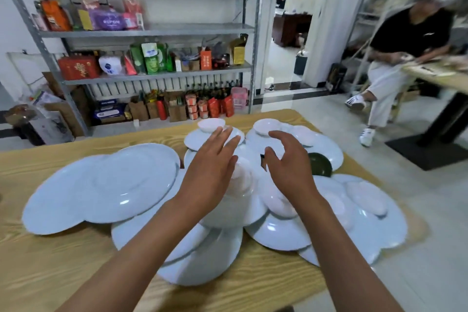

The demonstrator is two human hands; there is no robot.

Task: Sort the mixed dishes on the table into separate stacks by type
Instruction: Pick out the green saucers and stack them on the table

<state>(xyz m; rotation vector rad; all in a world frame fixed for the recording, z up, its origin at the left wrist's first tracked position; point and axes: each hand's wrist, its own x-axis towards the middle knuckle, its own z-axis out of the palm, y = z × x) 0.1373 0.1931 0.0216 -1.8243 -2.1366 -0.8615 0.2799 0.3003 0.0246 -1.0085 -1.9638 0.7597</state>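
Note:
A jumble of white dishes covers the wooden table. Two large white plates overlap at the left. A stack of upturned white bowls stands in the middle on more plates. Small white saucers sit on plates at the far side, and small oval dishes lie on plates at the right. A dark green bowl peeks out behind my right hand. My left hand hovers over the bowl stack with straight fingers, holding nothing. My right hand hovers beside it, fingers loosely curved and empty.
A metal shelf rack with packets and boxes stands behind the table. A person in a black shirt sits at another table to the right. Tiled floor lies right of my table, with a doorway beyond.

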